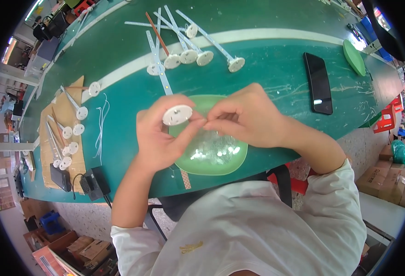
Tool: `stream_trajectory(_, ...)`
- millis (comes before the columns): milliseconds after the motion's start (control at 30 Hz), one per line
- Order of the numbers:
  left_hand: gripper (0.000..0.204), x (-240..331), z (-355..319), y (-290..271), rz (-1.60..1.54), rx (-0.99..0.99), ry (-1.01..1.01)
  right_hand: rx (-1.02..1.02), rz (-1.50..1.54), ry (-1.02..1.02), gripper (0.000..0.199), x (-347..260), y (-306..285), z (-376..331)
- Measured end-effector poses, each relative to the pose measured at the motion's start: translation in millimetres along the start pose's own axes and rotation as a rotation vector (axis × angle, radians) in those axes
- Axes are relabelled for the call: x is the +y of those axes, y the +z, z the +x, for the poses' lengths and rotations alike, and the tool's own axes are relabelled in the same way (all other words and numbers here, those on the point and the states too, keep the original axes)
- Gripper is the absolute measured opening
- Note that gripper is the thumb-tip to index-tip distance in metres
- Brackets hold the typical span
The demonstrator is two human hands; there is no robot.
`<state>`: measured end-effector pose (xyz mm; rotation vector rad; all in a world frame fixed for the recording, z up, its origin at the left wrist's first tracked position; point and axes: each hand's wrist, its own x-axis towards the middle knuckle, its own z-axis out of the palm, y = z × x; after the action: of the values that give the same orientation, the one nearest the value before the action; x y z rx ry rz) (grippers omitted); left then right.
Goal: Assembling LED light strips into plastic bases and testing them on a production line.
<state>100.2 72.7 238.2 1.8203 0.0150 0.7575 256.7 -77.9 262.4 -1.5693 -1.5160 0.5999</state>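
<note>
On a smooth green bench [124, 110], at your left, white disc-ended strips [81, 113] lie scattered over a flat brown cardboard sheet [78, 165], with a black boxy adapter [96, 184] near its lower corner. Thin white strands [101, 124] curl loosely just to the right. Your left hand [158, 133] grasps a round white disc [177, 115], holding it above the left rim of a glossy, round-cornered green tray [211, 158]; hand and disc hide part of that rim. Beyond the tray, more slender strips with slotted discs [188, 56] fan out, some crossing, one brown among the pale ones. Your right hand [239, 115] meets the left over the tray, thumb and forefinger brought together; whether anything is pinched there is too small to tell. Farther right, a glossy black phone [319, 83] lies flat on the scuffed surface, well apart from a shallow green dish [354, 57].
</note>
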Motion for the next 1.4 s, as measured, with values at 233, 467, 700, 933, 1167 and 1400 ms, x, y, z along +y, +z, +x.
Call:
stream_trajectory(233, 0.030, 1.2, 0.1, -8.2, 0.197, -0.033, 0.002, 0.087, -0.126, -0.132, 0.006, 6.1, 4.9, 5.3)
stream_trajectory(467, 0.030, 0.4, 0.0, -11.9, 0.140, 0.160, 0.027, -0.168, -0.273, -0.160, 0.012, 3.1, -3.3, 4.9)
stream_trajectory(700, 0.034, 17.6, -8.6, -1.6, 0.156, 0.138, 0.122, 0.204, -0.203, -0.059, 0.020, -48.7, 11.7, -22.9)
stream_trajectory(933, 0.032, 88.8, -34.7, 34.3, 0.009, 0.180, 0.271, 0.834, 0.274, -0.044, 0.014, -89.1, 74.5, -81.7)
stream_trajectory(1167, 0.040, 100.6, -100.4, 68.8, -0.169, 0.201, 0.234, 0.754, 0.476, -0.124, 0.006, -89.6, 100.4, -125.8)
stream_trajectory(1400, 0.037, 104.1, -126.1, 84.8, -0.272, 0.237, 0.218, 0.665, 0.155, -0.317, 0.003, -96.0, 74.1, -148.8)
